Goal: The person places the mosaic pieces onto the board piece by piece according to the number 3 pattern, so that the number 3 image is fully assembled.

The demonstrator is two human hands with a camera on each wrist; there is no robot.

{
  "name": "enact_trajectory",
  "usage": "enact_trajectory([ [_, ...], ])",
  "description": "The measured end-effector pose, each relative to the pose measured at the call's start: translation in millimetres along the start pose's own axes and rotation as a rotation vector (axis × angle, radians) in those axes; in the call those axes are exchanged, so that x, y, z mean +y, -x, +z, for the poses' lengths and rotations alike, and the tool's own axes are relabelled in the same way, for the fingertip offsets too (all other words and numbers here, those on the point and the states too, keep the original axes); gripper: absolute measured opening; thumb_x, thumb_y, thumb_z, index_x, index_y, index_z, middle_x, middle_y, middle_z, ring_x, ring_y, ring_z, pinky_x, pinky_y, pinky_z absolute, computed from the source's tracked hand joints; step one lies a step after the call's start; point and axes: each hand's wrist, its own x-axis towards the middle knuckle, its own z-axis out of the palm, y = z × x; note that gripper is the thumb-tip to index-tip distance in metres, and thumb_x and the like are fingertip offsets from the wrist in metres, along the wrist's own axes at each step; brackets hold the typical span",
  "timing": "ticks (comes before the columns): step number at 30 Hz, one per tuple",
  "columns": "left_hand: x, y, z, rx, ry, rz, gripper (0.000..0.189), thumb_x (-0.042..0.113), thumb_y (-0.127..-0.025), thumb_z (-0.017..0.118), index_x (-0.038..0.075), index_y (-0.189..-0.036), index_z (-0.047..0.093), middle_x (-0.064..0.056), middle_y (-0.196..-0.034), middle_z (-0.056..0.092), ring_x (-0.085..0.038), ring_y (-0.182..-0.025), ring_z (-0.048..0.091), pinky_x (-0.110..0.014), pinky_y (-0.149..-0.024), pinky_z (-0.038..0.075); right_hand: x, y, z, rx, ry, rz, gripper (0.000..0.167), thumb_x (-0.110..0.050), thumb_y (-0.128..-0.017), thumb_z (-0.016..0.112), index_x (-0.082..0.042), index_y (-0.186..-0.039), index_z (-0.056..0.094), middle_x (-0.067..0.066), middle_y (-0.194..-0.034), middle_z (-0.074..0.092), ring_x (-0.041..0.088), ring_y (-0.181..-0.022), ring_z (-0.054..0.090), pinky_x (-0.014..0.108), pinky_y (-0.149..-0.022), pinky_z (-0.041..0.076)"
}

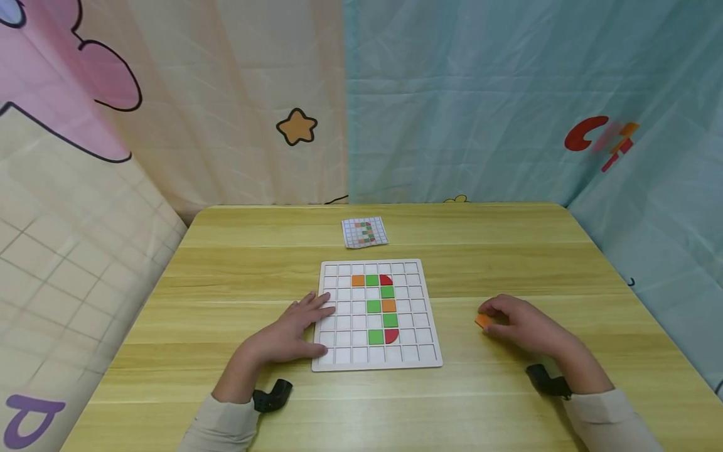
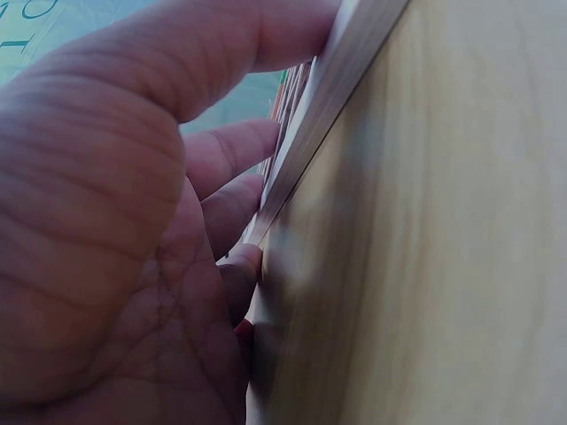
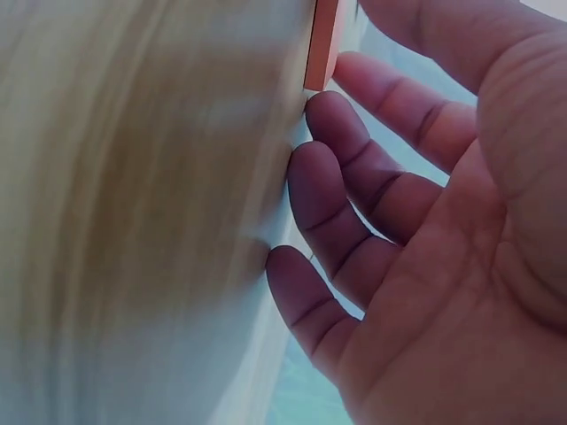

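A white grid board (image 1: 344,358) lies on the table, its middle squares holding several green, orange and red tiles. My left hand (image 1: 288,333) rests at the board's left edge with spread fingers, thumb and fingertips on the border squares. In the left wrist view the thumb (image 2: 221,44) presses on top of the board's edge. To the right of the board, my right hand (image 1: 522,323) pinches an orange tile (image 1: 482,320) between thumb and index finger, low at the tabletop. The right wrist view shows that tile (image 3: 324,44) edge-on, the other fingers (image 3: 319,190) curved down to the wood.
Behind the board lies a small card (image 1: 364,232) printed with a similar coloured grid pattern. The wooden table (image 1: 480,251) ends at patterned curtains (image 1: 452,113) at the back and sides. Each wrist wears a black camera (image 1: 273,395).
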Motion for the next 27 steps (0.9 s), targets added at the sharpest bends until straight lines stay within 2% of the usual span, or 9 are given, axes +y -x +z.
enact_trajectory([
  [18, -0.2, 0.0, 0.1, -0.004, 0.001, -0.002, 0.076, 0.025, -0.083, 0.077, 0.012, -0.15, 0.045, -0.001, -0.164, 0.022, -0.03, -0.151, 0.003, -0.054, -0.119, 0.005, -5.5, -2.6, 3.7, 0.001, 0.023, -0.013, 0.027, -0.016, -0.087, 0.076, -0.006, -0.11, 0.066, -0.002, -0.101, 0.061, 0.016, -0.092, 0.057, 0.04, -0.081, 0.05],
  [27, -0.7, -0.7, -0.1, -0.005, 0.001, 0.001, 0.076, 0.027, -0.084, 0.077, 0.012, -0.151, 0.044, 0.0, -0.164, 0.021, -0.03, -0.151, 0.003, -0.053, -0.119, 0.005, -3.4, -3.0, 4.6, 0.003, 0.031, -0.006, 0.03, -0.015, -0.087, 0.076, -0.004, -0.113, 0.064, -0.001, -0.103, 0.061, 0.016, -0.093, 0.056, 0.039, -0.082, 0.05],
])
